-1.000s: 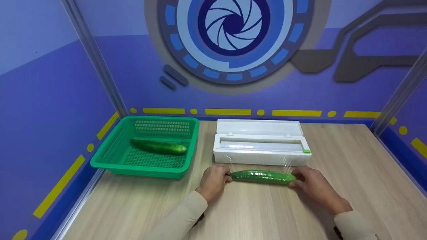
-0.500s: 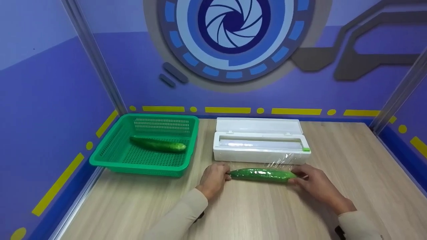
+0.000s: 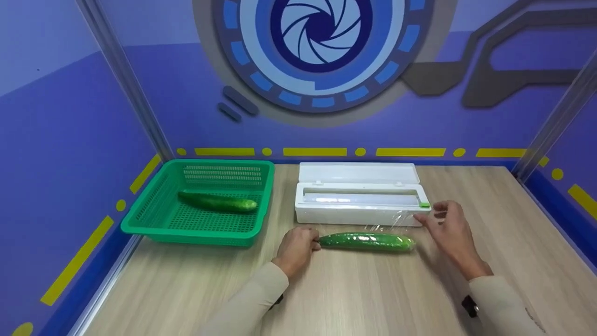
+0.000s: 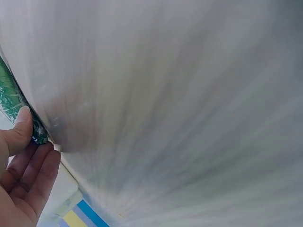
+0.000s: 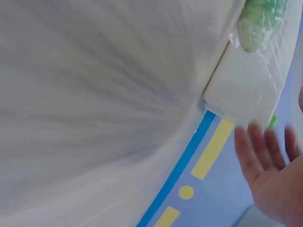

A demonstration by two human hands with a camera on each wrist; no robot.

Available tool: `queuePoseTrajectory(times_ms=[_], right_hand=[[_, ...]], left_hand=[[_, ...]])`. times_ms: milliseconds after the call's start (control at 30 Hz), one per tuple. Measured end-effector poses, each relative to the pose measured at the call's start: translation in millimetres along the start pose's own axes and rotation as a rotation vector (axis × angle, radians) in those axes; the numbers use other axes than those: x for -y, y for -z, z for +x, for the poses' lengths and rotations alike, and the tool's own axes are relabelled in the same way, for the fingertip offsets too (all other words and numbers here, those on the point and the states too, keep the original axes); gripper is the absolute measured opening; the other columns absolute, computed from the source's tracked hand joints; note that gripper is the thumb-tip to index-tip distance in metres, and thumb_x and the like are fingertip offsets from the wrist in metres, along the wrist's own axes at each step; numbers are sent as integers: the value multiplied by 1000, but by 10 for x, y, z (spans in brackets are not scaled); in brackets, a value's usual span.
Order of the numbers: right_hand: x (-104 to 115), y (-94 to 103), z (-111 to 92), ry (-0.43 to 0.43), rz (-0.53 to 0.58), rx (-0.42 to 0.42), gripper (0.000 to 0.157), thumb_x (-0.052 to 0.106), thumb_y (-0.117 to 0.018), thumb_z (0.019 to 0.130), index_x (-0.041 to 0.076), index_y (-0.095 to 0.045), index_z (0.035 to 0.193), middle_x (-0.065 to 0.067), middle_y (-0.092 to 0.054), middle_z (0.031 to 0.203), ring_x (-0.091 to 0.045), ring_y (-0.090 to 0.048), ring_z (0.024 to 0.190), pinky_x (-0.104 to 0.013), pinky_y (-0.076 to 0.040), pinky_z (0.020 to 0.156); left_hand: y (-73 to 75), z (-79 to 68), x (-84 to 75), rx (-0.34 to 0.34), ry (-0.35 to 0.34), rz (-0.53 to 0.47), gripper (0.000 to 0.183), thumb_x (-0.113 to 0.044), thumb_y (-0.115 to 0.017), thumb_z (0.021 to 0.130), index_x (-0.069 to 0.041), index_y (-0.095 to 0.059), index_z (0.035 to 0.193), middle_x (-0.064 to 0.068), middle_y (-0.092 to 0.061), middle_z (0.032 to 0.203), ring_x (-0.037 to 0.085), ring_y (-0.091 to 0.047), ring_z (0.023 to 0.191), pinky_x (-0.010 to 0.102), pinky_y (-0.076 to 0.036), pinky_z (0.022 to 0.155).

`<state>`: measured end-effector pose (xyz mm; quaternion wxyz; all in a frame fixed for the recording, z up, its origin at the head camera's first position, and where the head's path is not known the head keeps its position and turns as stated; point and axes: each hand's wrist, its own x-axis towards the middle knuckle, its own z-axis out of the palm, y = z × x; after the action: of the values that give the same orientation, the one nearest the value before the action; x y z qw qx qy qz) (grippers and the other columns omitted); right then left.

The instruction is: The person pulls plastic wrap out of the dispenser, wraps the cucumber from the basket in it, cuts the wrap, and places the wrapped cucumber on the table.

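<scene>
A cucumber wrapped in clear cling film lies on the table in front of the white film dispenser. My left hand pinches its left tip; in the left wrist view the thumb presses on that wrapped end. Film stretches from the cucumber up to the dispenser's front edge. My right hand is off the cucumber, beside the dispenser's right end and close to its green slider. In the right wrist view the right hand's fingers are spread and hold nothing, and the cucumber's pale end shows loose film.
To the left stands a green basket holding an unwrapped cucumber. The dispenser's lid is raised toward the back wall, and the film roll shows inside. Purple panels close off the back and both sides of the table.
My right hand has let go of the cucumber's right end and moved up to the dispenser's right end. The left hand keeps its pinch on the left tip.
</scene>
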<state>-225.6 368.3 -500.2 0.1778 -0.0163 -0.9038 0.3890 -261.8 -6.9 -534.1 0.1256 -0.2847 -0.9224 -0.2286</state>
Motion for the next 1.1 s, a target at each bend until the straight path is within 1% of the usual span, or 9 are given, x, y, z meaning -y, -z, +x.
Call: queuePoseTrajectory(times_ms=[100,200,300,433,633,800,900,967,1100], right_hand=[[-42,40,84,-70,65,83,96,50,-73,100,-11,-27,158,-38,-40,153,-54,-45,139,-63,-40,111],[-94,47,177,-82,80,166,103,52,-73,99,-9,-19,163,-38,-34,160,-54,-39,144,-63,-36,115],[-151,42,228,-79,56,205,102,51,-74,98,-8,-23,164,-37,-39,158,-53,-44,141,-61,-38,114],[-216,15,249,-74,26,191,95,46,-76,97,-6,-31,163,-33,-45,156,-48,-53,136,-57,-45,109],[-257,-37,248,-60,22,136,86,36,-79,96,-1,-38,162,-28,-47,157,-43,-57,135,-47,-48,105],[-283,-78,235,-24,64,89,83,28,-82,95,-1,-41,161,-27,-50,155,-42,-58,134,-24,-51,96],[-288,-89,234,12,72,65,79,26,-81,95,0,-44,159,-26,-52,153,-41,-60,132,-9,-48,89],[-296,-97,225,26,71,53,75,25,-81,95,1,-47,158,-26,-55,150,-40,-62,128,-4,-45,84],[-305,-107,218,17,66,52,72,27,-80,95,2,-51,156,-26,-59,146,-39,-64,124,-3,-44,82]], left_hand=[[-12,5,-8,8,1,-1,13,-15,-84,91,-8,-76,85,-2,-70,83,13,-67,77,32,-57,71],[-11,16,-4,20,2,-2,12,-16,-84,91,-8,-76,85,-2,-71,83,13,-68,78,32,-57,72],[-12,20,-1,30,4,-7,12,-16,-85,90,-8,-77,86,-2,-71,83,13,-68,78,33,-57,72],[-3,19,7,26,1,-12,12,-17,-85,89,-9,-77,85,-2,-70,81,12,-66,76,32,-57,71],[0,16,24,1,-7,-27,13,-17,-86,89,-8,-77,84,-2,-71,81,12,-68,77,31,-57,70],[-10,2,25,-11,-10,-17,13,-17,-86,88,-8,-78,86,-1,-73,85,14,-71,81,31,-59,72],[-8,16,18,-2,7,-17,12,-17,-86,88,-8,-78,86,-2,-72,84,12,-69,80,30,-58,72],[-9,21,17,8,16,-23,12,-16,-86,88,-9,-78,86,-3,-72,84,11,-68,79,30,-58,72],[-5,25,24,20,21,-20,12,-15,-86,89,-9,-76,86,-5,-71,84,8,-65,77,30,-57,71]])
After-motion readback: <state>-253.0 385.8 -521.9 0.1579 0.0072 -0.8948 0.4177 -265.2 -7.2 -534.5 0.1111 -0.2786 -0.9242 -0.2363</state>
